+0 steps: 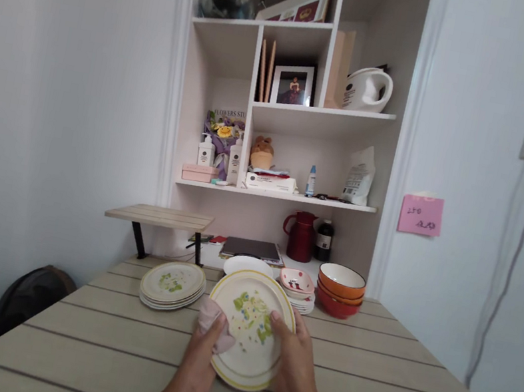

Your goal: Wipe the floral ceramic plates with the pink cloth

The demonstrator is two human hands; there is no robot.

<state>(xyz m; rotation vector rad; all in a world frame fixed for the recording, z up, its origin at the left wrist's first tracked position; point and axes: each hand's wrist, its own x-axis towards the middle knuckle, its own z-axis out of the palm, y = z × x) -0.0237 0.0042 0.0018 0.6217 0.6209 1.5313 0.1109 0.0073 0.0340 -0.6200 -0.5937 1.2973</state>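
Between my hands a round plate (242, 348) with a yellow rim and a green leaf pattern is held up, tilted so its face shows. My left hand (201, 354) presses a pinkish cloth (223, 332) against the plate's left edge, thumb on top. On the right edge, my right hand (297, 354) grips the plate with its thumb on the face and fingers behind. A stack of similar plates (174, 284) lies on the table to the left. Behind the held plate, a white plate (248, 266) is partly hidden.
Small patterned dishes (297, 282) are stacked on white ones at the back, beside orange and red bowls (340, 291). A low wooden stand (159, 216) is at the back left. Beyond the slatted table (386, 380) are a red thermos jug (302, 237), a dark bottle (324, 239) and shelves.
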